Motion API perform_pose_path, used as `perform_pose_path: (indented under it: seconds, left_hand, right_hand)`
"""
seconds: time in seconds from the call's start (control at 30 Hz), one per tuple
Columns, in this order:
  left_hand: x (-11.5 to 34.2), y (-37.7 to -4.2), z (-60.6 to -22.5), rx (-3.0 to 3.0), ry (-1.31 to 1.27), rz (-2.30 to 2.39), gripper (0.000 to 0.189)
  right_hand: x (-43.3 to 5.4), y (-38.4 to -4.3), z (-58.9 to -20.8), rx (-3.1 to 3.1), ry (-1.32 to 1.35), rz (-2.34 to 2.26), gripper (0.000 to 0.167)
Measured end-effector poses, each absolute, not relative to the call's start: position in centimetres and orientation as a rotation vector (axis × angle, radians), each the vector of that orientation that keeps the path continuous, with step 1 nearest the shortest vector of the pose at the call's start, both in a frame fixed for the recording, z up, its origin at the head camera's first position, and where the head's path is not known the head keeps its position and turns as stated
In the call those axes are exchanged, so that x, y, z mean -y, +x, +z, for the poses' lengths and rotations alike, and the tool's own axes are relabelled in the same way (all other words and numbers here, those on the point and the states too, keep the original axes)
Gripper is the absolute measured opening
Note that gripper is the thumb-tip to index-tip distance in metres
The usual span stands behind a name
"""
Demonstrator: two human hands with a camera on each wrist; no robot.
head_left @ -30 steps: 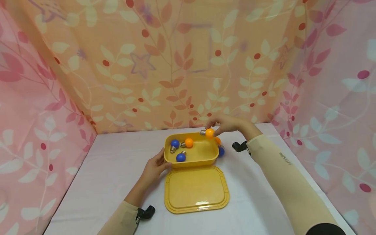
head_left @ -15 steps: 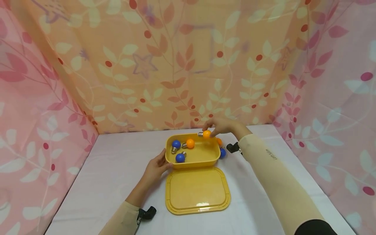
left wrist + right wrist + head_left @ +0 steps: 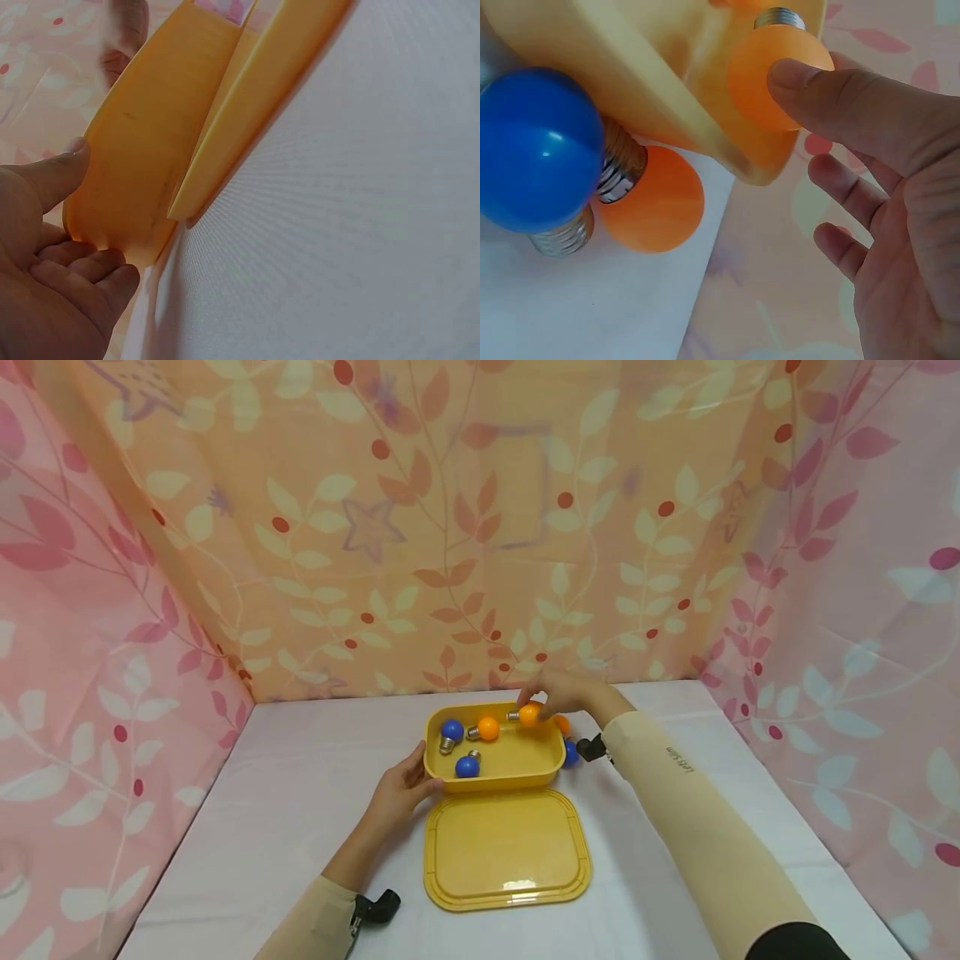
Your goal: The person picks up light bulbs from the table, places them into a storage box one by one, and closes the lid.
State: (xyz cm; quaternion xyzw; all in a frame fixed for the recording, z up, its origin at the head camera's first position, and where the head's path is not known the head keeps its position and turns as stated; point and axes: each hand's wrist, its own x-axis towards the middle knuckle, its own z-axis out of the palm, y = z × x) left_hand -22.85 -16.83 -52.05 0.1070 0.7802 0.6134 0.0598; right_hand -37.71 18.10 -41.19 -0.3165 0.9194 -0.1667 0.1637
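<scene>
My right hand (image 3: 566, 689) pinches an orange light bulb (image 3: 529, 714) over the far right corner of a yellow plastic box (image 3: 491, 783). Its silver screw base points left; in the right wrist view the thumb presses on the orange globe (image 3: 754, 101). My left hand (image 3: 397, 789) grips the box's left end, thumb on the wall and fingers curled below, as the left wrist view shows. Inside the box lie an orange bulb (image 3: 488, 728) and two blue bulbs, one at the back left (image 3: 452, 731), the other blue bulb (image 3: 467, 767) nearer the front.
Outside the box's right end lie a blue bulb (image 3: 540, 150) and an orange bulb (image 3: 656, 202), close together on the white cloth (image 3: 322, 760). A yellow lid (image 3: 508, 852) lies flat before the box. Patterned curtains (image 3: 420, 527) enclose the back and sides.
My right hand has moved slightly left, then lower, bringing the orange bulb down to the level of the box's rim. The left hand keeps its hold on the box.
</scene>
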Motion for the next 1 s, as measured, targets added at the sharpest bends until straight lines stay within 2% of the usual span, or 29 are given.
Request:
perform_pose_path:
  seconds: [0.5,0.8,1.0]
  left_hand:
    - [16.8,-22.8,-51.9,-2.347,0.296,1.856,0.085]
    - [16.7,-22.8,-52.0,-2.34,0.32,1.864,0.088]
    - [16.9,-22.9,-51.9,-2.357,0.318,1.854,0.089]
  right_hand:
    - [-17.6,-37.7,-43.2,-2.683,-0.956,-0.462,0.036]
    - [-18.5,-36.9,-42.0,-2.73,-0.961,-0.505,0.034]
    - [-19.9,-34.9,-40.9,-2.799,-0.934,-0.647,0.032]
